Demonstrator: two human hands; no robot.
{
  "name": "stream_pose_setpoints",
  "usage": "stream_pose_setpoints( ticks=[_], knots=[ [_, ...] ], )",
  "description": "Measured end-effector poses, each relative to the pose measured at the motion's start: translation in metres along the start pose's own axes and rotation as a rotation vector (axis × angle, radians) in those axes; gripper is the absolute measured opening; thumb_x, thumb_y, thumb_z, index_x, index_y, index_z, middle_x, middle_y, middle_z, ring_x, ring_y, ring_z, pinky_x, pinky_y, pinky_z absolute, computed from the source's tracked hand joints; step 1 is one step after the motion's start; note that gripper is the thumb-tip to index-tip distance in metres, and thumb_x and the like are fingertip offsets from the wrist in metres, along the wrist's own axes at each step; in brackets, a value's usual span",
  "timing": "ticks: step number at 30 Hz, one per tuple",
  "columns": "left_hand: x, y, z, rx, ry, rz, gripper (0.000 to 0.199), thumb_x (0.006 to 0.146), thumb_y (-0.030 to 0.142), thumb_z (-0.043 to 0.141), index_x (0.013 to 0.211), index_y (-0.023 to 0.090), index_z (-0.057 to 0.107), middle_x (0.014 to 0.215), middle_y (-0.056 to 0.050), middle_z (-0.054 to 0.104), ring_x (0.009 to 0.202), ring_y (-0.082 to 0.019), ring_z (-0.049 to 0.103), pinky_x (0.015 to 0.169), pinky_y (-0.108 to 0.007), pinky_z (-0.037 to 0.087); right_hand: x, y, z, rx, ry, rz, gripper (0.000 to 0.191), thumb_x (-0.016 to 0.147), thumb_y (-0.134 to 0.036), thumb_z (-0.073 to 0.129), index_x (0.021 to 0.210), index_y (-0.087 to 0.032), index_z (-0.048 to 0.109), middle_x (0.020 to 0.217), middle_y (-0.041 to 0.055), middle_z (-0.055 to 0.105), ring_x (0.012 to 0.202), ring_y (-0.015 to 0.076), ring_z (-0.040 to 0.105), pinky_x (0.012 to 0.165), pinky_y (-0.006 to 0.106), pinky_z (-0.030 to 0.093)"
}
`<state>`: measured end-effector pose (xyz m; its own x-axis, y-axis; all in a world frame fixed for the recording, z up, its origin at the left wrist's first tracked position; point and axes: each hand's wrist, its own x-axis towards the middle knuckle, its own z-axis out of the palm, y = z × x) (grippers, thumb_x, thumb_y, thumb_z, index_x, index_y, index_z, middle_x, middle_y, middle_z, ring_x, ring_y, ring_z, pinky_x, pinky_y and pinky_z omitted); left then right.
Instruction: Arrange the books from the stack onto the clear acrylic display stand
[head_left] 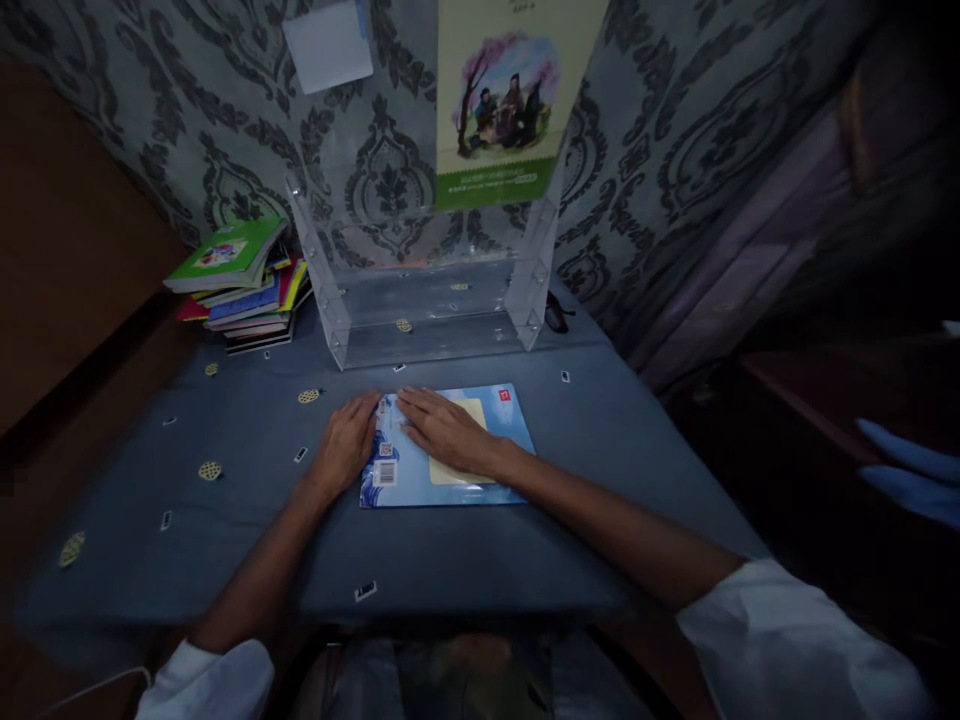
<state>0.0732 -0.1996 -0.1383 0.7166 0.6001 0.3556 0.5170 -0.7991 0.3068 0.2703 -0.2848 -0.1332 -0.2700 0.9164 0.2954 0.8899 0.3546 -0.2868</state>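
A light-blue book (420,485) lies on the table with its barcoded cover facing up, turned sideways to me. My right hand (442,428) rests flat on that cover, its fingers stretched toward the left edge. Along the book's left edge lies my left hand (349,440), fingers extended and nothing visibly gripped. The fingertips of both hands are close to each other near the book's upper left corner. What is under my palms is hidden.
Behind the book stands a clear acrylic rack (427,340) with a green-and-cream book (495,110) on top. Left of it is a stack of books (240,290). Dark glasses (556,315) lie by the rack's right side. A patterned cloth (247,420) covers the table.
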Motion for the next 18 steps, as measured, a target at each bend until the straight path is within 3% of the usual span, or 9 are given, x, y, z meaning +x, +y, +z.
stream_pose_setpoints(
  ticks=[8,15,18],
  knots=[
    [0.001,0.004,-0.003,0.088,-0.029,-0.013,0.039,0.102,0.023,0.037,0.134,0.016,0.058,0.138,-0.013,0.061,0.124,-0.030,0.059,0.102,-0.050,0.049,-0.043,0.028,-0.019,0.013,0.018,0.094,0.045,0.102,-0.029,0.042,0.141,-0.009,0.054,0.150,0.0197,0.050,0.142,0.0289,0.044,0.120,0.050,0.037],
    [0.001,0.004,-0.004,0.096,-0.027,0.012,0.039,0.102,0.022,0.036,0.133,0.015,0.058,0.137,-0.013,0.062,0.124,-0.030,0.060,0.103,-0.051,0.049,-0.086,0.058,-0.028,0.104,0.139,0.222,0.045,0.102,-0.037,0.041,0.142,-0.021,0.055,0.149,0.0110,0.053,0.141,0.0289,0.046,0.119,0.055,0.036],
    [0.002,0.004,-0.005,0.101,-0.032,0.014,0.039,0.102,0.023,0.035,0.132,0.014,0.059,0.136,-0.014,0.062,0.125,-0.030,0.059,0.105,-0.051,0.049,-0.097,0.066,-0.032,0.166,0.172,0.265,0.046,0.102,-0.038,0.040,0.142,-0.020,0.056,0.149,0.0107,0.053,0.141,0.0284,0.046,0.119,0.055,0.036]
  ],
)
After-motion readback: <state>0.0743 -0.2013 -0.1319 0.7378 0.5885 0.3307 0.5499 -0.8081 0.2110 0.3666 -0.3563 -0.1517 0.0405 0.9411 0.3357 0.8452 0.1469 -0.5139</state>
